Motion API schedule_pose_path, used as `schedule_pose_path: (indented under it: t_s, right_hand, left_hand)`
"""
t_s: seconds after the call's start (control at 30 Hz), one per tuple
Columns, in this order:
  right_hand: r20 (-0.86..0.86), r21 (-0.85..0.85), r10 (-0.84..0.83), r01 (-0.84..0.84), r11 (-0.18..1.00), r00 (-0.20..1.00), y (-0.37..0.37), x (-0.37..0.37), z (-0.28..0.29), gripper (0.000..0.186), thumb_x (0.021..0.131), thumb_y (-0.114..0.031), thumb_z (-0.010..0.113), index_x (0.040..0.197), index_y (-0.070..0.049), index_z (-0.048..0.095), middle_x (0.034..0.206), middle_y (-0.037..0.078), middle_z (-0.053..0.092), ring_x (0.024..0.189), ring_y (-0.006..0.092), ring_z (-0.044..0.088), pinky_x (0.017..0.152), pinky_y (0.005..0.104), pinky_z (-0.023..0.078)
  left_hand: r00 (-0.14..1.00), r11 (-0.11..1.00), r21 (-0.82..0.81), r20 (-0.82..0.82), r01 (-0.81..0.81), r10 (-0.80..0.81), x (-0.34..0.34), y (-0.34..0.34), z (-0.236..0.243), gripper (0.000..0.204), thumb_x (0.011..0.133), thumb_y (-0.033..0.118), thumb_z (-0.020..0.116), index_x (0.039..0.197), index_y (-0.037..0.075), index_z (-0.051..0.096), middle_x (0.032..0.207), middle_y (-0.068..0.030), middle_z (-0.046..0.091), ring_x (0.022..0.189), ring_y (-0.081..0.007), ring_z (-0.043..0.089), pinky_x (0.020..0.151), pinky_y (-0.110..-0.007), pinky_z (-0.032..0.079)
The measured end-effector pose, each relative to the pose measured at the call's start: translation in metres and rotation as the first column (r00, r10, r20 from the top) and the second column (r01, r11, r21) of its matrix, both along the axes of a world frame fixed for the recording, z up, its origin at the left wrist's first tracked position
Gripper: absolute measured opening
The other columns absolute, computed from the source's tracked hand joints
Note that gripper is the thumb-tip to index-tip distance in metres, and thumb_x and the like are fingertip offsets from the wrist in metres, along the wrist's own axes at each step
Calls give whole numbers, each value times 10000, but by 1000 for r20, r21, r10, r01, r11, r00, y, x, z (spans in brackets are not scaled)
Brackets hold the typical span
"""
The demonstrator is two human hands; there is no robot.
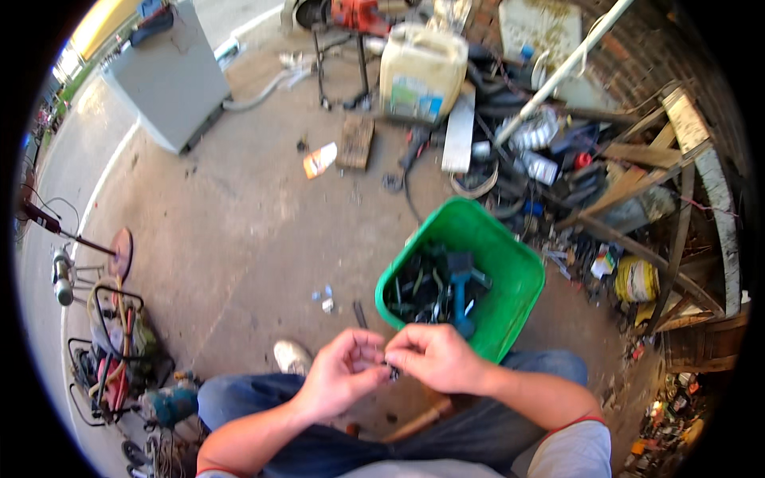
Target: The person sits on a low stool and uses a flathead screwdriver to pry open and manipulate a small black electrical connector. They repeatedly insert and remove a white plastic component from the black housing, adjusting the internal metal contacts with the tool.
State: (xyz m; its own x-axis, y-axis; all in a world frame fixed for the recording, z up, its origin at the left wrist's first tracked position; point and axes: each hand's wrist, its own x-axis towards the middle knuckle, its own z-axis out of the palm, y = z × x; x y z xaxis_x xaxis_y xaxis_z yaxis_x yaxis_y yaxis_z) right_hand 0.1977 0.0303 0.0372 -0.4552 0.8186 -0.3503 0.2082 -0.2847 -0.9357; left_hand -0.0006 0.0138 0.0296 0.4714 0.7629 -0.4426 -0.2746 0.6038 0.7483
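My left hand [343, 370] and my right hand [437, 356] meet above my lap, near the front edge of a green plastic bin. A small dark metal part [392, 372], too small to name exactly, sits between their fingertips. The right thumb and fingers pinch at it; the left fingers curl, with the thumb against it. Just beyond, the green bin [510, 307] holds dark tools and metal pieces, among them a blue tool [460, 295]. Under my hands, a brown wooden piece [422, 418] lies between my knees, partly hidden.
A grey metal cabinet [167, 84] stands far left. Behind the bin are a pale jerrycan [422, 72], a wooden block [356, 143] and a corded power tool [416, 145]. Scrap and timber [637, 175] crowd the right. Tools and machines [119, 334] line the left.
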Motion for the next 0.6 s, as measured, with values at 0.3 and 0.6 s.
schedule_pose_path:
  t_s: [0.3,0.6]
  right_hand:
    - [-56,-82,-10,6,997,998,1,-1,-9,143,919,-102,596,985,24,605,809,27,621,682,64,563,584,220,471]
    - [-130,-91,-114,102,991,985,-2,-17,7,161,896,-136,638,953,7,593,785,19,622,678,56,560,572,210,459]
  left_hand:
    - [999,986,165,-5,32,-31,-1,2,-7,380,857,-17,620,1198,-30,453,1027,-114,597,928,-159,619,822,-293,532]
    - [998,989,137,-40,-51,57,-8,-4,6,284,875,29,625,1127,-32,509,1044,-102,606,888,-160,633,774,-294,547]
